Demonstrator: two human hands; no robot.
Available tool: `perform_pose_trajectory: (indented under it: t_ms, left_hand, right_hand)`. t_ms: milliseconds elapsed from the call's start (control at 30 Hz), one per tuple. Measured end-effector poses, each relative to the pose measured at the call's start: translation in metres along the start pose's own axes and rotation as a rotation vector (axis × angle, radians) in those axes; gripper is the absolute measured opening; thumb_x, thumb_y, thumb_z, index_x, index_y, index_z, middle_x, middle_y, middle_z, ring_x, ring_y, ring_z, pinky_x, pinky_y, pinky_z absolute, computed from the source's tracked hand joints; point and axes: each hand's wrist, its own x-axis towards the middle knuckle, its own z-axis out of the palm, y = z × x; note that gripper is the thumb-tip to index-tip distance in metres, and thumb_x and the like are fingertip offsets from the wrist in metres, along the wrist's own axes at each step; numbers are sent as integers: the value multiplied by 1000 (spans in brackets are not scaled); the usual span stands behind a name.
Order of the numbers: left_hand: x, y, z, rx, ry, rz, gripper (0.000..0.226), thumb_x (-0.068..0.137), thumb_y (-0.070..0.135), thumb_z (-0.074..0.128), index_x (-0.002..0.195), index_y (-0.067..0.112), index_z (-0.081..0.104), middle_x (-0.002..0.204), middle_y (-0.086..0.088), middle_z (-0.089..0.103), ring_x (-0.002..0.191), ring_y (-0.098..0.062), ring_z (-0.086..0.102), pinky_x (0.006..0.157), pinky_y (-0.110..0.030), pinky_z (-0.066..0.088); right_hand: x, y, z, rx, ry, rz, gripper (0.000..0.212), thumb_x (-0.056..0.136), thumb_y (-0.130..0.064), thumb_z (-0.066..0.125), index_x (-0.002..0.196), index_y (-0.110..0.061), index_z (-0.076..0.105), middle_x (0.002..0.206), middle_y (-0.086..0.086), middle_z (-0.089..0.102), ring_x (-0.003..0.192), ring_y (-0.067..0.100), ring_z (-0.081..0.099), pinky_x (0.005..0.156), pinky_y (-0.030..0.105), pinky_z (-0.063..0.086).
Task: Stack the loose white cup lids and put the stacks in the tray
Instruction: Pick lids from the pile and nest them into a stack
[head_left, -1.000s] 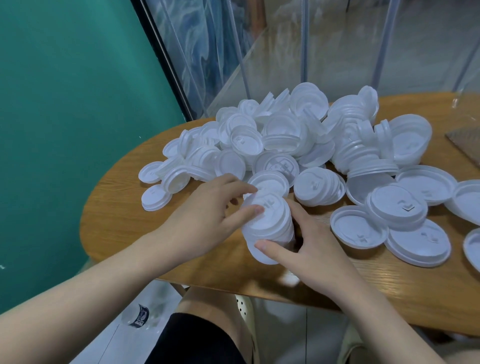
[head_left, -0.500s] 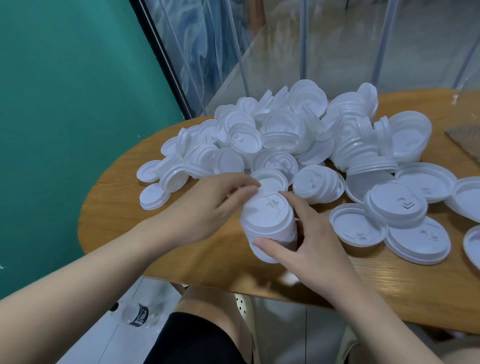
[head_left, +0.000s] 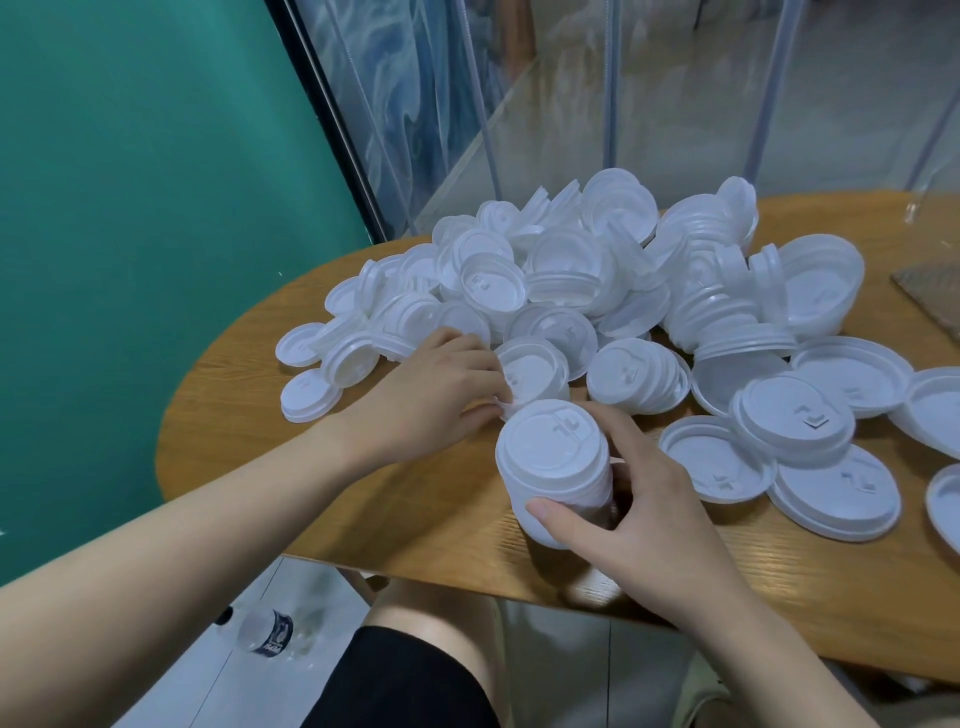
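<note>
The stack of nested white plastic cup lids (head_left: 556, 467) stands near the front edge of the oval wooden table (head_left: 249, 415), just left of that edge's middle. It is held upright by the right hand (head_left: 639, 499): the thumb is curled across the stack's near side low down, the fingers wrap round its far side. The stacking step is judged to be in hand; no tray is visible in the head view, so placement is judged still to come.

The left hand (head_left: 431, 395) lies just behind and left of the stack, fingers curled at the rim of 1 loose white lid (head_left: 530, 369) at the foot of the heap. Whether that lid is actually pinched cannot be told; the fingertips are hidden.

Next move, as a judgement: the loose lid is to be lifted clear, turned dome-up and seated squarely on the stack top while the right hand steadies the column.

The large heap of loose white lids (head_left: 571, 270) fills the table's back and middle. Wider, flatter white lids (head_left: 800, 415) cover the right side. Bare wood is left along the front edge and the front-left curve. The stack sits close to the front edge, so a tilt toward the person could send lids to the floor.
</note>
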Motion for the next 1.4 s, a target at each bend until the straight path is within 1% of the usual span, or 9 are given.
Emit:
perform_pose_trajectory:
  t_ms: [367, 500, 600, 667, 733, 900, 1100, 1267, 1400]
  left_hand:
    - [-10, -1, -14, -132, 30, -167, 25, 85, 35, 83, 82, 26, 60, 79, 18, 53, 83, -5, 48, 97, -32, 35]
    - [-18, 14, -37, -293, 109, -281, 17, 89, 30, 81, 89, 22, 65, 84, 14, 65, 84, -9, 59, 85, -34, 49]
    - [-28, 36, -59, -391, 295, -359, 17, 90, 17, 81, 98, 22, 66, 85, 14, 68, 85, -6, 64, 79, -14, 48]
    - [-37, 51, -70, -523, 408, -449, 28, 89, 16, 81, 105, 31, 64, 80, 13, 69, 80, -8, 65, 76, -12, 47]
    - [-43, 65, -77, -766, 439, -512, 28, 90, 21, 81, 108, 35, 64, 78, 3, 72, 74, -23, 66, 73, -27, 51]
    - [-42, 75, -63, -1199, 265, -723, 19, 96, 20, 72, 114, 14, 70, 87, -19, 70, 75, -19, 61, 71, -27, 53]
    - [-20, 78, -44, -1005, 94, -719, 17, 100, 33, 66, 104, 17, 71, 68, 9, 66, 65, -6, 61, 65, -20, 48]
    - [-20, 80, -35, -904, 69, -629, 13, 99, 35, 65, 102, 23, 67, 65, 5, 58, 64, -15, 60, 76, -47, 56]
    - [-17, 73, -25, -930, 96, -598, 12, 96, 36, 69, 104, 27, 66, 64, 2, 49, 62, -15, 50, 67, -46, 51]
  right_hand:
    - [-3, -1, -4, 18, -2, -6, 68, 69, -53, 85, 127, -57, 50, 124, -30, 60, 116, -1, 59, 95, 36, 54]
    - [-4, 1, -3, 27, 2, -8, 69, 67, -56, 84, 127, -57, 50, 124, -29, 61, 116, 0, 60, 96, 37, 54]
    - [-3, 2, -3, 46, -4, 0, 70, 66, -58, 83, 128, -56, 50, 124, -29, 61, 115, 0, 60, 96, 37, 55]
    - [-3, 2, -2, 56, -13, 12, 70, 68, -56, 85, 128, -56, 50, 125, -29, 61, 115, -1, 60, 97, 37, 55]
    - [-5, 0, -2, 58, -7, 19, 68, 70, -52, 87, 127, -56, 49, 125, -28, 61, 115, 0, 61, 97, 38, 55]
    - [-5, -5, -2, 63, -5, 29, 66, 74, -43, 89, 127, -54, 50, 120, -27, 63, 109, 0, 63, 92, 34, 56]
    - [-7, -11, -1, 63, 23, 48, 70, 72, -43, 91, 123, -60, 46, 117, -32, 62, 107, -1, 64, 81, 20, 53]
    - [-4, -12, -1, 59, 40, 84, 72, 70, -40, 93, 121, -61, 47, 119, -30, 61, 107, -2, 63, 86, 25, 56]
    - [2, -13, 3, 46, 40, 86, 81, 67, -44, 93, 126, -65, 40, 123, -33, 58, 115, -3, 60, 94, 26, 54]
